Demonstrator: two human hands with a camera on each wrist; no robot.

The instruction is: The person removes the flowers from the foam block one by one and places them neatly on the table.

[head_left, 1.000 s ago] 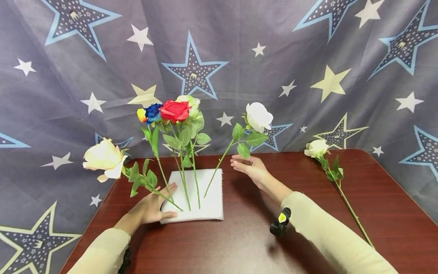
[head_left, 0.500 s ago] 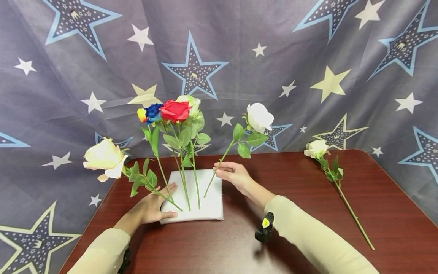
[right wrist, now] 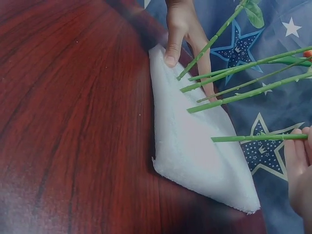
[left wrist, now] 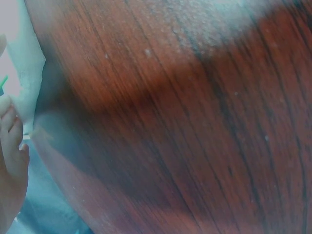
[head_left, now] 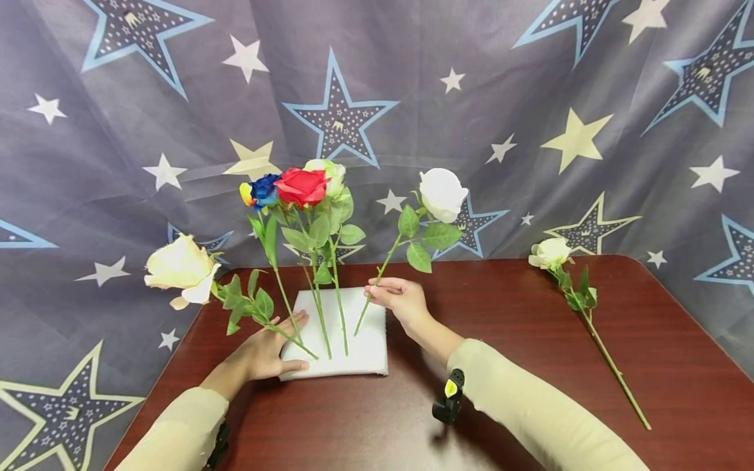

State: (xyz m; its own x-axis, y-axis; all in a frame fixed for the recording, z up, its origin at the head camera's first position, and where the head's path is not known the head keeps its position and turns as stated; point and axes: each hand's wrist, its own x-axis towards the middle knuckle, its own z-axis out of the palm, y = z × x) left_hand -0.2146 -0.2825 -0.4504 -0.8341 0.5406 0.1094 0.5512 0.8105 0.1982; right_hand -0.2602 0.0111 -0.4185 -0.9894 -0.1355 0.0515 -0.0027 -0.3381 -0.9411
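A white foam block lies on the table with several artificial flower stems standing in it. My left hand rests on the block's left side, thumb and fingers spread and pressing on it. Leaning right from the block is a white rose, and my right hand pinches its stem. The right wrist view shows that stem entering the foam, with the fingers at it. A red rose, a blue rose, and a pale green flower stand in the middle; a cream rose tilts far left.
Another white rose lies on the right of the dark red wooden table. A grey curtain printed with stars hangs right behind the table. The left wrist view is mostly table surface.
My right hand has moved left and slightly down from beside the white rose's leaves, and its fingers have closed on the stem. The left hand stays on the block.
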